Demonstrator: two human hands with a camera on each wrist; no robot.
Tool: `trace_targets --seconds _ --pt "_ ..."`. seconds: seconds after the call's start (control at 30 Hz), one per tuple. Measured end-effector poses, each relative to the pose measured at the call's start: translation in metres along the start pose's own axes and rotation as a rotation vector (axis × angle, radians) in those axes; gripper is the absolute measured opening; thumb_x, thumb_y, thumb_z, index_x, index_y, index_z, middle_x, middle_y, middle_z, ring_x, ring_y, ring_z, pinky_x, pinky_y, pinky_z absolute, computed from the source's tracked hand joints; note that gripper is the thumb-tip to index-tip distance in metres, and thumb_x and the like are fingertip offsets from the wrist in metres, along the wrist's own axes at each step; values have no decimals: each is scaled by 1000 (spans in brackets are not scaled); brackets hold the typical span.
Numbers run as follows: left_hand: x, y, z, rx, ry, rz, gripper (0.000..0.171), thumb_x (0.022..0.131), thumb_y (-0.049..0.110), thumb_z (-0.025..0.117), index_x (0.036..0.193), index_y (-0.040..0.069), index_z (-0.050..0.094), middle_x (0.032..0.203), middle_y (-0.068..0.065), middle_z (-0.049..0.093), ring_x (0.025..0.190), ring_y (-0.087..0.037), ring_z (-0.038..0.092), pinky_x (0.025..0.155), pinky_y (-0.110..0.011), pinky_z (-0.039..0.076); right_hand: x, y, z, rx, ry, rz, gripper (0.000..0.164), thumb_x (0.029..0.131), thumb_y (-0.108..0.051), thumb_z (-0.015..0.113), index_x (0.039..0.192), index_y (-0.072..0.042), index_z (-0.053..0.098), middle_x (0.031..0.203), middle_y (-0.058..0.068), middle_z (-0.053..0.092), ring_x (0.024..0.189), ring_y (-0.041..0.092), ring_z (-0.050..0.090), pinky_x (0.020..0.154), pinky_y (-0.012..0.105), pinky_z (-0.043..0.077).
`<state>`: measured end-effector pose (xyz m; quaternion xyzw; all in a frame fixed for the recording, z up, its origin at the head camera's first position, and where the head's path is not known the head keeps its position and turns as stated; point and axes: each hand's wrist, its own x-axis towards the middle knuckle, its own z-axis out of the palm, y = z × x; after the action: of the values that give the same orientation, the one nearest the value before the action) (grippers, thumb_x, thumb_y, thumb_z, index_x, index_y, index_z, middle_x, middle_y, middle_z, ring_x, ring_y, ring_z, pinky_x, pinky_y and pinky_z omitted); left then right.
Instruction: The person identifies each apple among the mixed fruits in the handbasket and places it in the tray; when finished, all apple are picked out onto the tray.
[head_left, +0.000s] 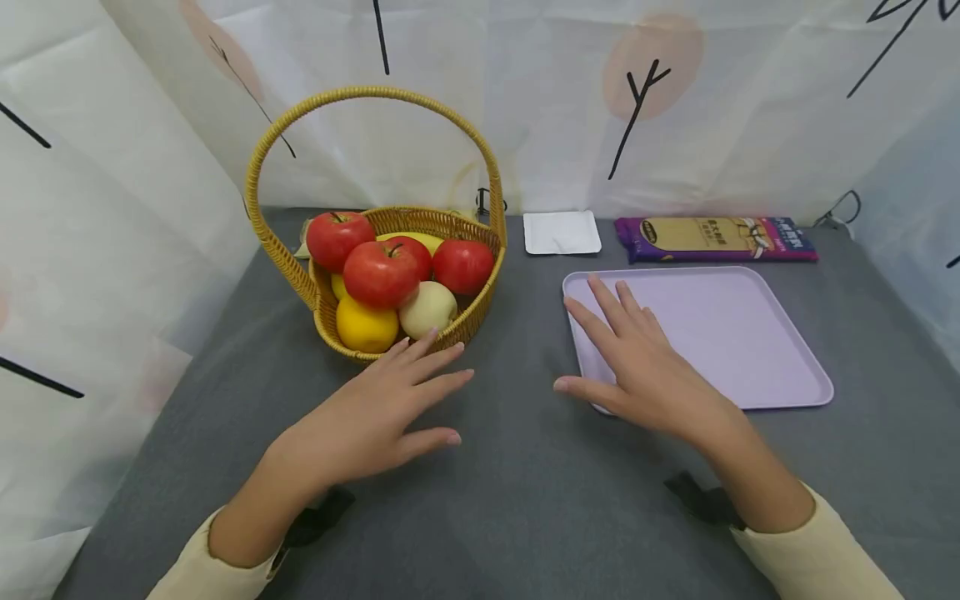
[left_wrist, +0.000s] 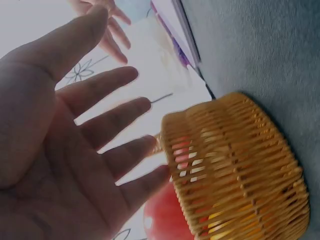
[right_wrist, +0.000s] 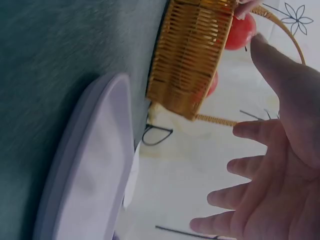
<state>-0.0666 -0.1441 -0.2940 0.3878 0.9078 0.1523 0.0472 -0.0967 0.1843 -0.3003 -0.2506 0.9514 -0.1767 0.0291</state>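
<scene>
My left hand point(head_left: 378, 412) is spread with straight fingers, its fingertips overlapping the front rim of a wicker basket point(head_left: 480, 312) in the head view. Nothing is in its palm, as the left wrist view shows. Several red apples point(head_left: 381, 275), a yellow fruit point(head_left: 367, 325) and a pale round fruit point(head_left: 429, 308) fill the basket, with something yellow point(head_left: 420, 240) partly hidden behind them. Over the left side of a lilac tray point(head_left: 738, 333) hovers my right hand point(head_left: 645, 375), fingers apart and holding nothing. The tray bears nothing in view.
Behind the tray lies a purple and gold packet point(head_left: 716, 239), with a small white square packet point(head_left: 562, 232) to its left. The basket's tall arched handle point(head_left: 375, 92) rises above the fruit. A patterned white cloth point(head_left: 547, 108) stands along the back of the grey table point(head_left: 510, 500).
</scene>
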Motion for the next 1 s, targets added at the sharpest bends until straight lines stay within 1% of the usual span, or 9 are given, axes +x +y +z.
trace_targets --seconds 0.13,0.3,0.47,0.6,0.7,0.77,0.87,0.93,1.0 --pt "2 -3 -7 8 122 56 58 89 37 77 138 11 62 149 -9 49 145 -35 33 113 -53 31 11 -7 3 8 37 -26 88 91 -59 65 158 -12 32 166 15 12 151 42 3 114 68 7" --pt "1 -6 -17 24 275 105 51 86 27 81 132 10 67 136 -8 61 130 -27 53 106 -47 43 23 -17 7 45 62 -66 84 93 -58 63 157 -12 35 165 13 17 151 39 6 117 62 4" --pt "-7 -9 -28 35 422 100 50 81 17 85 128 10 69 126 -6 67 119 -23 61 97 -46 51 33 -28 8 104 92 -104 81 93 -56 64 157 -14 36 166 8 18 152 32 6 119 56 8" --pt "-14 -15 -39 53 521 67 48 93 41 70 128 9 69 123 -6 69 114 -23 63 94 -47 52 44 -39 7 147 112 -122 80 93 -56 64 156 -16 37 165 3 19 152 27 13 116 58 22" --pt "-20 -21 -47 74 588 10 61 97 57 51 125 7 70 117 -8 71 107 -25 65 90 -46 52 56 -48 9 182 135 -151 78 94 -54 65 156 -15 38 164 3 23 149 26 23 112 58 30" --pt "-25 -26 -52 80 631 -36 54 94 50 64 123 5 71 112 -8 72 102 -25 66 87 -42 52 63 -54 10 208 147 -174 77 94 -52 65 155 -14 38 163 5 26 147 26 27 111 56 33" --pt "-32 -36 -58 64 665 -110 46 85 27 83 123 5 71 113 -8 73 98 -25 68 88 -24 51 75 -65 12 246 160 -198 75 95 -48 66 154 -12 39 161 6 31 146 23 30 111 51 35" --pt "-36 -43 -61 42 677 -148 48 77 8 87 123 4 71 112 -9 73 93 -26 70 85 -11 46 83 -71 12 270 159 -214 74 95 -47 66 154 -10 40 159 6 34 145 20 31 112 46 36" --pt "-41 -49 -63 37 681 -196 46 78 7 86 122 5 72 112 -9 73 88 -27 70 83 -3 38 91 -78 13 285 151 -224 73 95 -46 66 153 -10 40 158 6 36 144 17 32 112 41 36"
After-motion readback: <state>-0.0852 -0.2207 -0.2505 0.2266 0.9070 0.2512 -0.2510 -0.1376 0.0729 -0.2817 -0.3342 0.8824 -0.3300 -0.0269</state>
